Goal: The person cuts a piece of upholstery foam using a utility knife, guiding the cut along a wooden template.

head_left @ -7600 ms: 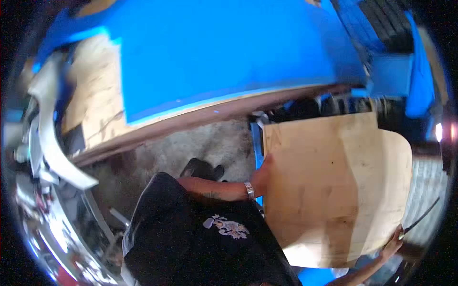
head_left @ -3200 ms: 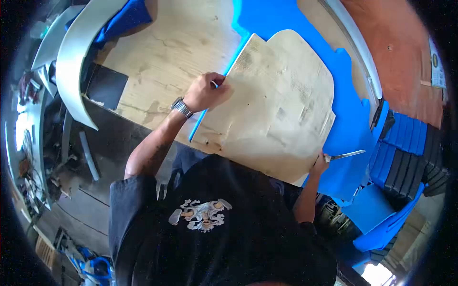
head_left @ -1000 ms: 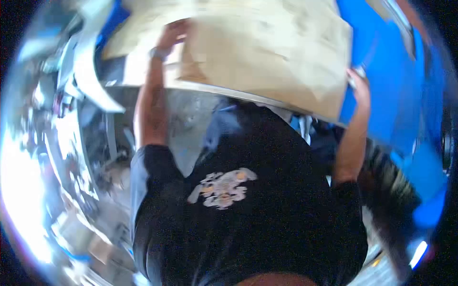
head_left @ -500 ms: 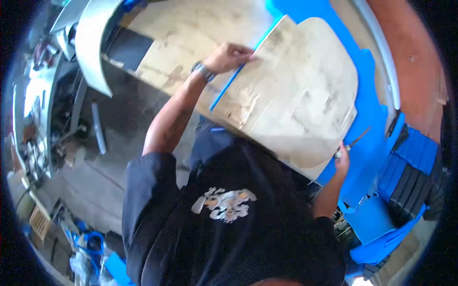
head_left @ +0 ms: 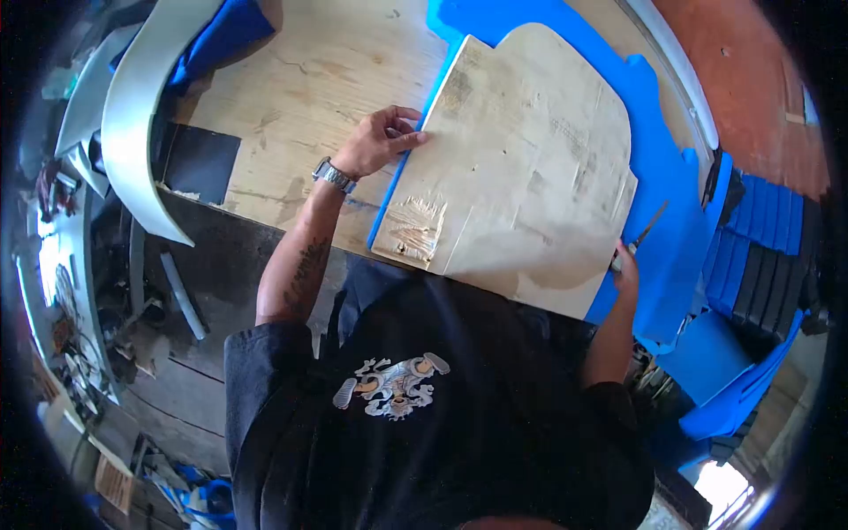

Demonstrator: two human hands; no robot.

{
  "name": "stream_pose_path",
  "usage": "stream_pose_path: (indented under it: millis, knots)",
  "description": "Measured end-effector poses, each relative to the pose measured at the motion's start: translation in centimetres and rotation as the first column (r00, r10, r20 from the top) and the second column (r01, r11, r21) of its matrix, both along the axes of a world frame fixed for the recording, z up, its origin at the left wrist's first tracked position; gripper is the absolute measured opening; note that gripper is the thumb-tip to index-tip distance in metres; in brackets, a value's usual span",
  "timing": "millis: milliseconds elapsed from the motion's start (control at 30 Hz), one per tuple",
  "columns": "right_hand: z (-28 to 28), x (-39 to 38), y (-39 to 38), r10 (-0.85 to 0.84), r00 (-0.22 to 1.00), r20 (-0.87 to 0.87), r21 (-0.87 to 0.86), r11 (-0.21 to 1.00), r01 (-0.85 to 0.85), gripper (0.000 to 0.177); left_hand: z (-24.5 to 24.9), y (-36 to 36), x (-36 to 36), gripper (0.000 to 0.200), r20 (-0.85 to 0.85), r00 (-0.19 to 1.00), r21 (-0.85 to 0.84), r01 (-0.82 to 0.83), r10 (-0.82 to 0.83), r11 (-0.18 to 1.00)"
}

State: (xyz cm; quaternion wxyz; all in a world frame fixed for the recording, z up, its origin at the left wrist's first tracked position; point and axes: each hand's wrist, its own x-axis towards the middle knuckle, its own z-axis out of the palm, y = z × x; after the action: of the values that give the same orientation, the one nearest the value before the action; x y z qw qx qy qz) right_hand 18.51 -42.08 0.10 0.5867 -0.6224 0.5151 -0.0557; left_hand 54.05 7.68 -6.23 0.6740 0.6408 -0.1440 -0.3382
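A pale wooden board (head_left: 530, 168) with a rounded far end lies on a sheet of blue material (head_left: 676, 256) that shows along its left and right sides. My left hand (head_left: 382, 141), with a metal watch on the wrist, is at the board's left edge, thumb on the edge and fingers apart from it. Beside the board's lower right edge, my right hand (head_left: 625, 265) is wrapped round the handles of scissors (head_left: 649, 224), whose blades point up and to the right over the blue sheet. The palm is partly hidden.
The plywood table (head_left: 300, 88) carries a dark square piece (head_left: 201, 163) and a blue cloth (head_left: 230, 40). A curved white panel (head_left: 132, 124) hangs over its left side. Stacked blue and black pieces (head_left: 764, 256) stand at the right. A grey tube (head_left: 183, 296) lies on the floor.
The view has shifted, so the board appears further left and more upright. My left hand's fingers have spread from their earlier closer pose at the edge. My right hand still has the scissors.
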Motion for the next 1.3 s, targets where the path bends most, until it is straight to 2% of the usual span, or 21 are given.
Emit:
stream_pose_path:
  millis: [100,167,200,300,333,433,500,567,600,633,667,700,733,800,900,933,967,1067,1167,1300]
  knots:
    - [-0.2,-0.1,-0.6,-0.021,0.996,-0.089,-0.086,0.996,0.014,0.039,-1.4,0.0,0.6,0.050,0.010,0.999,-0.055,0.051,-0.050,0.997]
    - [-0.1,-1.8,-1.0,0.041,0.997,-0.072,-0.069,0.997,-0.046,0.037,-0.5,0.3,0.2,0.054,0.075,0.997,0.047,0.022,-0.026,0.999]
    - [-0.9,-0.9,-1.7,0.087,0.996,-0.026,-0.067,0.994,-0.088,0.036,0.1,0.4,0.2,0.052,0.111,0.994,0.022,-0.015,0.013,1.000]
    - [-2.1,-1.7,-1.5,-0.049,0.997,0.060,-0.235,0.970,0.062,0.032,0.2,2.2,1.4,0.046,0.130,0.973,0.002,-0.192,0.190,0.981]
    - [-2.7,-2.3,-2.0,-0.128,0.990,0.061,-0.194,0.971,0.137,0.033,0.6,2.8,1.2,0.047,0.174,0.943,-0.015,-0.284,0.282,0.959]
    - [-3.7,-3.4,-1.5,-0.325,0.900,0.289,-0.218,0.894,0.392,0.036,2.9,3.1,-2.1,0.042,0.349,0.783,-0.028,-0.540,0.515,0.841]
    - [-1.9,-4.4,-1.6,-0.315,0.899,0.303,-0.032,0.940,0.340,0.035,5.8,1.9,-5.7,0.038,0.444,0.771,-0.059,-0.484,0.457,0.873]
    - [0.9,-4.8,0.1,-0.316,0.905,0.285,0.004,0.944,0.329,0.031,9.0,-0.2,-9.0,0.036,0.634,0.695,-0.048,-0.403,0.340,0.914]
    - [1.7,-5.3,0.0,-0.313,0.885,0.344,0.076,0.949,0.306,0.033,10.3,-1.8,-10.3,0.036,0.708,0.649,-0.045,-0.353,0.279,0.934]
    - [3.8,-4.7,1.9,-0.344,0.873,0.347,0.000,0.930,0.366,0.036,11.5,-3.7,-11.8,0.036,0.777,0.589,-0.040,-0.304,0.221,0.952]
    - [4.4,-5.2,1.7,-0.289,0.885,0.366,0.005,0.951,0.308,0.035,12.6,-5.6,-13.2,0.035,0.796,0.576,-0.028,-0.271,0.186,0.962]
    - [5.9,-5.1,3.3,-0.287,0.841,0.459,0.003,0.947,0.321,0.019,13.1,-7.8,-14.6,0.037,0.814,0.567,-0.009,-0.200,0.124,0.980]
    - [6.6,-5.7,3.5,-0.250,0.831,0.497,-0.002,0.957,0.290,0.018,13.3,-10.0,-15.8,0.039,0.847,0.527,0.007,-0.136,0.066,0.991]
    - [7.2,-8.1,3.5,-0.163,0.829,0.535,0.000,0.981,0.193,0.024,13.2,-14.5,-18.3,0.042,0.894,0.447,0.049,-0.019,-0.035,0.999]
    - [6.4,-11.3,4.9,-0.276,0.809,0.519,-0.056,0.934,0.354,0.031,12.0,-20.8,-21.7,0.049,0.924,0.348,0.129,0.102,-0.157,0.986]
    - [5.9,-12.5,5.1,-0.293,0.830,0.475,-0.069,0.928,0.367,0.038,11.0,-22.7,-22.4,0.051,0.942,0.281,0.156,0.124,-0.185,0.980]
    - [5.3,-13.8,5.5,-0.280,0.831,0.481,-0.090,0.927,0.364,0.038,9.8,-24.4,-23.2,0.053,0.953,0.214,0.186,0.143,-0.214,0.972]
    - [3.3,-17.0,6.0,-0.260,0.836,0.483,-0.129,0.923,0.362,0.041,7.2,-27.6,-25.4,0.057,0.919,0.102,0.378,0.043,-0.381,0.925]
    - [2.2,-19.1,6.3,-0.252,0.811,0.529,-0.120,0.923,0.365,0.037,5.7,-29.3,-25.1,0.060,0.889,0.111,0.446,-0.001,-0.443,0.895]
    - [2.1,-19.6,6.4,-0.236,0.839,0.491,-0.130,0.932,0.338,0.035,5.7,-31.2,-24.4,0.059,0.883,0.059,0.469,-0.048,-0.466,0.882]
